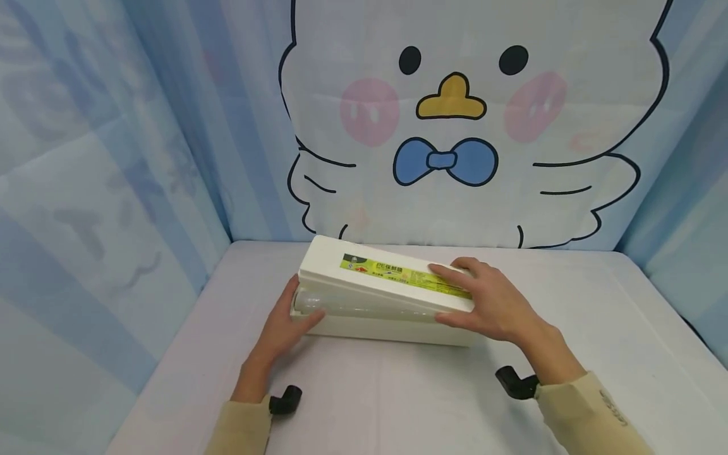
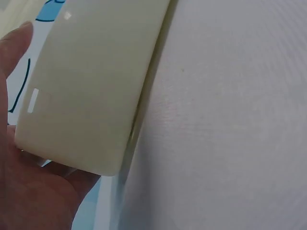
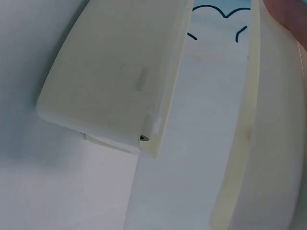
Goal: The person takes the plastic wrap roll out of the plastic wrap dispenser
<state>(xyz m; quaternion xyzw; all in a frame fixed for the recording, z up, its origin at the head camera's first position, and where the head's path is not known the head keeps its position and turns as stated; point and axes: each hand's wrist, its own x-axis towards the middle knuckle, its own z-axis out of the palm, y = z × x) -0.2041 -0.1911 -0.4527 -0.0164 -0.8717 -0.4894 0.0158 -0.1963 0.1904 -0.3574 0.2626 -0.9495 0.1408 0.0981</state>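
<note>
White lid point(image 1: 324, 259) tilted in the right hand point(image 1: 495, 300), box base point(image 1: 387, 330) in the left hand point(image 1: 284, 325)

The right hand grips the lid's near end, thumb along the front edge and fingers over the top, reaching a yellow-green label point(image 1: 398, 272). The left hand holds the opposite end of the base, its thumb in front and its other fingers behind. Between the hands, a clear roll point(image 1: 364, 304) lies in the base, showing below the raised lid; the right-wrist view shows a gap between lid and base. Beneath both hands spreads the white-covered table point(image 1: 352, 392). Beyond them hangs a cloth backdrop point(image 1: 443, 208) printed with a cartoon face and blue bow.
</note>
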